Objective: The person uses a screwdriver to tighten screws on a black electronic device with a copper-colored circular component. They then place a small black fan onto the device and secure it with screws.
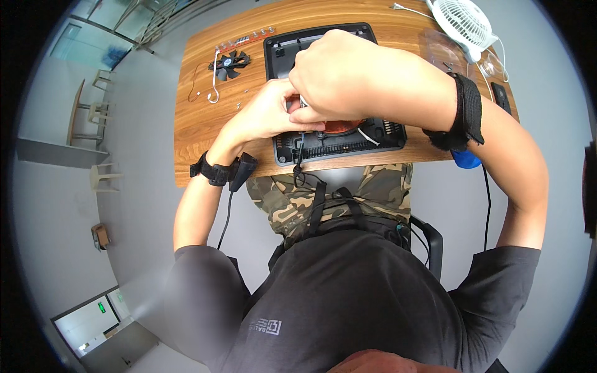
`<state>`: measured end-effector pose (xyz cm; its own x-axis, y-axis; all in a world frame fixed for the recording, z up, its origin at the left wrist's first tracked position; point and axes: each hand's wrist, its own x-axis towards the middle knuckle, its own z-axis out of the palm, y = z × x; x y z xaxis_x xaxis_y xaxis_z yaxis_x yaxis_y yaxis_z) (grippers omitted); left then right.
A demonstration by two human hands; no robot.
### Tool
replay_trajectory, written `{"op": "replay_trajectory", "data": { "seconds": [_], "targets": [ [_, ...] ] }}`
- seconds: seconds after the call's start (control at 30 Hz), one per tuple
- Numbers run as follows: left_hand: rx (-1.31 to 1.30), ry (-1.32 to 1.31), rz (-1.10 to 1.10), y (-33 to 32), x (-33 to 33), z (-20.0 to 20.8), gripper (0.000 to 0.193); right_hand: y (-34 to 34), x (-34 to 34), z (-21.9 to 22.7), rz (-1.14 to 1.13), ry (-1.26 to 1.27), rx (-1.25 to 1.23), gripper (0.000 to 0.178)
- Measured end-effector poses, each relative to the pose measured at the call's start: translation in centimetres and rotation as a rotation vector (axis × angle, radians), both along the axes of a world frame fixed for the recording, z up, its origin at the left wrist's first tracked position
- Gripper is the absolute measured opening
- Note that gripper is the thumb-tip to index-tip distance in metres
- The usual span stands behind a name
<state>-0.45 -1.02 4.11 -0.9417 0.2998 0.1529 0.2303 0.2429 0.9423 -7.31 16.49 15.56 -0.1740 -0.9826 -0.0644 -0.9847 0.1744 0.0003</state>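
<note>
A black plastic appliance housing [278, 64] lies on the table under both my hands, with vent slots along its near side. Inside it shows a copper-coloured round part [341, 127], mostly covered by my hands. My left hand [268, 110] reaches in from the left, fingers bent and thumb pointing right over the housing. Curled above it, my right hand [329, 78] meets the left one at the fingertips. Something small and light-coloured shows between the hands; its kind is hidden. A short white wire [368, 136] and a dark cable [300, 168] come out at the near side.
Left of the housing lie a black fan [229, 64] with a white wire and a few tiny loose parts. A strip with metal pieces [244, 40] lies beyond. A white desk fan [463, 25] and clear plastic packaging [443, 50] sit at the far right.
</note>
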Motion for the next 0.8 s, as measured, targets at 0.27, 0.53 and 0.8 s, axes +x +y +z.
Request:
{"op": "replay_trajectory", "data": {
  "seconds": [0.27,0.53,0.8],
  "targets": [
    [-0.162,-0.251,-0.055,-2.3,-0.5,0.1,0.034,0.7,-0.8,-0.7,0.089,-0.041,-0.046,0.037],
    [-0.159,-0.012,0.026,-0.7,-0.3,1.1,0.049,-0.1,-1.3,-2.2,-0.113,-0.189,0.054,0.018],
    [-0.339,-0.023,0.125,-0.9,-0.1,0.4,0.048,1.0,0.2,0.7,-0.051,-0.077,0.040,0.021]
  ]
}}
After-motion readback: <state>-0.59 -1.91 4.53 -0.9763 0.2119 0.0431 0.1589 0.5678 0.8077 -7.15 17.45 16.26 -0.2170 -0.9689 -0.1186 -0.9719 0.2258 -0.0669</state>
